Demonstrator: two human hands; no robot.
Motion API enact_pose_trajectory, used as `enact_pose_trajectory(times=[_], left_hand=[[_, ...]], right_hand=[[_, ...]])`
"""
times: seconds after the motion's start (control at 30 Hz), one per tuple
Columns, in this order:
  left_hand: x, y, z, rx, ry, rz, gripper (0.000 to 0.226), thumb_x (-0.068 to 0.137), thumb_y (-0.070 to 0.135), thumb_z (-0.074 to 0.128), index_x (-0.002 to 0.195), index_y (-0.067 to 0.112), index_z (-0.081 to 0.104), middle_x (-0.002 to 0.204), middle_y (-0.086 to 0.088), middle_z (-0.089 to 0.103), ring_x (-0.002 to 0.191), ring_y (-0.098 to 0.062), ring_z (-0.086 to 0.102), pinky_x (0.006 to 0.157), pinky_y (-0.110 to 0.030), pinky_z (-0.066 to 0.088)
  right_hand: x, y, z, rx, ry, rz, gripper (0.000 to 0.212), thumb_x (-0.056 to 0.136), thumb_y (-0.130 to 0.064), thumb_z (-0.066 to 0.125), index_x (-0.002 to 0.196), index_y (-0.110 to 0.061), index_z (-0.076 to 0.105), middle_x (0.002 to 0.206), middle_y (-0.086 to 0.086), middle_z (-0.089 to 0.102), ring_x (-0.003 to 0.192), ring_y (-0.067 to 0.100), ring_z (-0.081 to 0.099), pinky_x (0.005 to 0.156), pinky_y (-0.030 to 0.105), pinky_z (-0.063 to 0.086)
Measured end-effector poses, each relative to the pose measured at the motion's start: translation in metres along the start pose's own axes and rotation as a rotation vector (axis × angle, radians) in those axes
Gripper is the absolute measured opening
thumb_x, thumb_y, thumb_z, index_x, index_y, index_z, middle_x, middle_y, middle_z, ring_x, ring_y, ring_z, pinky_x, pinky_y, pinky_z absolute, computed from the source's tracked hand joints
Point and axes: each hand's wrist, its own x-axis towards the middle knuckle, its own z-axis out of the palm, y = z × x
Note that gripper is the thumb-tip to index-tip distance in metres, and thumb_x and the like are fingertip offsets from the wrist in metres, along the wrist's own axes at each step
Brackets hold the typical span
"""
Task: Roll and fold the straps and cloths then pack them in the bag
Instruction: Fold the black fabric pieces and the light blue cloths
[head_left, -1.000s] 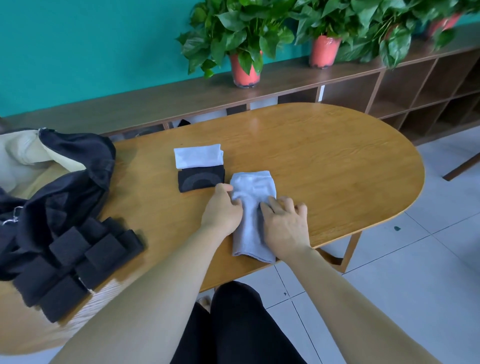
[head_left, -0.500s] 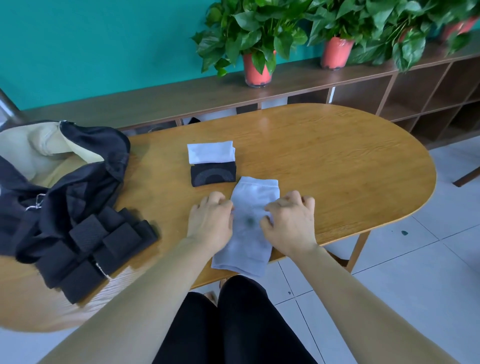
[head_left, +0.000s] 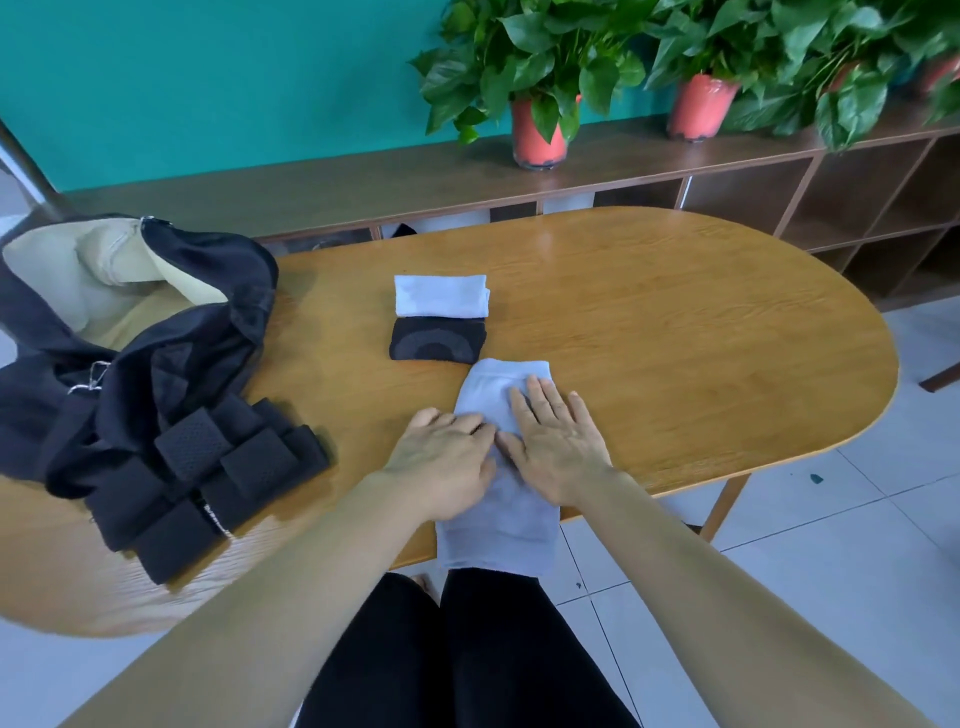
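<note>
I had my left hand (head_left: 447, 457) and right hand (head_left: 556, 441) pressed flat, fingers straight, on the pale blue cloth (head_left: 493, 530). It lay at the table's (head_left: 675, 332) near edge, with its near end hanging off. I judged this to be smoothing before a fold. The next move called for bringing the hanging end up and over, and the bag (head_left: 171, 332) waited to the left.

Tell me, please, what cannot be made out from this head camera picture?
Light blue cloth: its middle lies under the left hand and right hand, head view.
Bag: cut off by the left edge; its inside is hidden by its own folds.
Black straps: they overlap, so their number is unclear.
Potted plants: tops cut off by the upper edge.
</note>
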Motion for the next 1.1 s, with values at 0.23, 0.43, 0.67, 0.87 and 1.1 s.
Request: enact_pose_trajectory(times=[0.23,0.43,0.67,0.87,1.1], left_hand=[[-0.016,-0.030,0.012,-0.028,0.146,-0.078,0.047,0.101,0.031,0.033,0.146,0.017,0.030,0.154,0.002,0.024,0.139,-0.016,0.026,0.110,-0.031,0.010],[-0.012,-0.044,0.024,-0.078,0.002,-0.073,0.061,0.103,0.040,0.019,0.153,0.013,-0.005,0.161,-0.001,-0.008,0.146,-0.010,-0.010,0.119,-0.032,-0.006],[-0.006,-0.046,0.036,-0.030,-0.068,-0.116,0.074,0.091,0.058,-0.011,0.150,0.013,-0.014,0.158,-0.001,-0.019,0.144,-0.011,-0.019,0.114,-0.030,-0.018],[0.007,-0.052,0.037,-0.090,-0.079,-0.112,0.064,0.100,0.049,0.004,0.150,0.014,-0.015,0.158,-0.001,-0.021,0.143,-0.010,-0.022,0.117,-0.030,-0.016],[0.007,-0.075,0.024,-0.073,0.105,-0.176,0.066,0.095,0.047,-0.003,0.153,0.015,-0.006,0.159,0.000,-0.015,0.145,-0.011,-0.016,0.116,-0.030,-0.013]], right_hand=[[-0.003,-0.035,0.003,-0.008,-0.006,-0.117,0.065,0.098,-0.053,0.009,0.151,-0.019,-0.009,0.158,0.004,-0.017,0.144,0.017,-0.019,0.117,0.041,-0.011],[-0.002,-0.034,0.003,-0.011,0.008,-0.134,0.064,0.099,-0.054,0.010,0.151,-0.022,-0.010,0.158,0.001,-0.018,0.144,0.014,-0.019,0.117,0.041,-0.011],[0.010,-0.025,-0.001,-0.046,-0.013,-0.178,0.074,0.089,-0.062,-0.001,0.150,-0.021,-0.013,0.157,-0.002,-0.021,0.143,0.010,-0.022,0.117,0.041,-0.012],[0.026,-0.017,-0.006,-0.044,-0.018,-0.182,0.066,0.097,-0.056,0.006,0.150,-0.022,-0.014,0.157,-0.003,-0.021,0.143,0.008,-0.021,0.117,0.039,-0.012],[0.025,-0.009,-0.003,-0.044,-0.010,-0.209,0.081,0.077,-0.065,-0.017,0.148,-0.025,-0.017,0.156,-0.005,-0.023,0.141,0.008,-0.024,0.117,0.041,-0.012]])
